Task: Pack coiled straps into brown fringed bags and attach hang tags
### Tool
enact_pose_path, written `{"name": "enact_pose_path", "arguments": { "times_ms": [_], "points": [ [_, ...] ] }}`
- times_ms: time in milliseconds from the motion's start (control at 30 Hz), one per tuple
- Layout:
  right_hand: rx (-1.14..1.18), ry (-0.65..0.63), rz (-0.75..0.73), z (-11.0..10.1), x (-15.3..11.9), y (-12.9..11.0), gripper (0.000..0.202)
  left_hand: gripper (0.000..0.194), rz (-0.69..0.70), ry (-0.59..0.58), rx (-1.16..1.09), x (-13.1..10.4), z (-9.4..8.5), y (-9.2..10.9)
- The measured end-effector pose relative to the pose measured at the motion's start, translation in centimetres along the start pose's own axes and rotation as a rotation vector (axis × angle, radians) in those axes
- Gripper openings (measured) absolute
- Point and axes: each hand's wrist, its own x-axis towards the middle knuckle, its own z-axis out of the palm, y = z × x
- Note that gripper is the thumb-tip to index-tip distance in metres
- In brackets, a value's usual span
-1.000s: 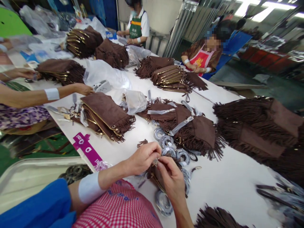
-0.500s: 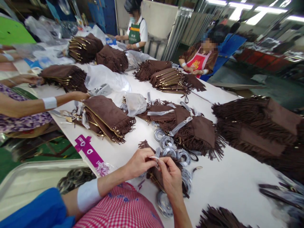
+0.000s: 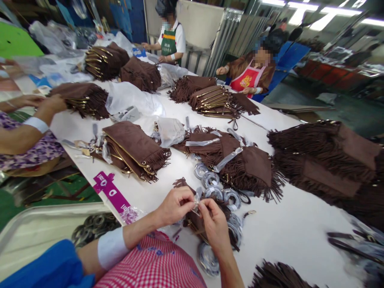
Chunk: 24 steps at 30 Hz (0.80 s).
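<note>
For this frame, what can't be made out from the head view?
- The small clear piece pinched between the left hand and the right hand: too small, covered by fingertips.
- The brown fringed bag under the hands: mostly hidden by them.
- Dark straps at the right edge: blurred.
- Fringed pile: cut off by the bottom edge.
- Dark rings in the tray: partly hidden by the table edge.

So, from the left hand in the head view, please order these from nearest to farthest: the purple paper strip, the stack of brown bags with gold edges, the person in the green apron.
1. Purple paper strip: at the table edge, just left of the left hand.
2. Stack of brown bags: further up the table, to the left.
3. Person in the green apron: at the table's far end.
</note>
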Motion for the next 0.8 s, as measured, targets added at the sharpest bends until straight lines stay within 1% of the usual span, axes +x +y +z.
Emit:
{"name": "enact_pose_path", "arguments": {
  "times_ms": [67, 133, 200, 267, 333, 433, 500, 633, 733, 800],
  "points": [
    [0.276, -0.057, 0.142, -0.1, 0.2, 0.3, 0.029, 0.016, -0.133, -0.046, -0.203, 0.0, -0.2, -0.2],
    [0.615, -0.064, 0.251, -0.4, 0.3, 0.6, 0.024, 0.023, -0.295, -0.137, -0.489, 0.1, -0.4, -0.3],
    [0.865, -0.012, 0.291, -1.0, 0.3, 1.0, 0.021, 0.030, -0.409, -0.219, -0.733, 0.2, -0.5, -0.3],
    [0.991, 0.045, 0.297, -1.5, 0.2, 1.5, 0.024, 0.035, -0.451, -0.256, -0.852, 0.3, -0.5, -0.2],
    [1.030, 0.061, 0.293, -1.7, 0.0, 1.7, 0.029, 0.037, -0.426, -0.243, -0.829, 0.4, -0.5, -0.2],
    [1.002, 0.064, 0.230, -1.4, -0.5, 1.5, 0.037, 0.037, -0.363, -0.151, -0.672, 0.3, -0.5, -0.4],
    [0.972, 0.044, 0.178, -0.9, -0.8, 1.1, 0.038, 0.038, -0.362, -0.096, -0.631, 0.1, -0.6, -0.7],
    [0.973, -0.033, 0.133, -0.5, -1.1, 0.3, 0.035, 0.038, -0.387, -0.058, -0.697, -0.3, -0.7, -0.7],
    [0.912, -0.012, 0.110, -0.4, -1.2, 0.6, 0.028, 0.034, -0.406, -0.039, -0.794, -0.4, -0.5, -0.5],
    [0.785, 0.008, 0.075, -0.3, -1.2, 1.2, 0.020, 0.036, -0.407, -0.045, -0.876, -0.4, -0.2, -0.5]
  ]
}}
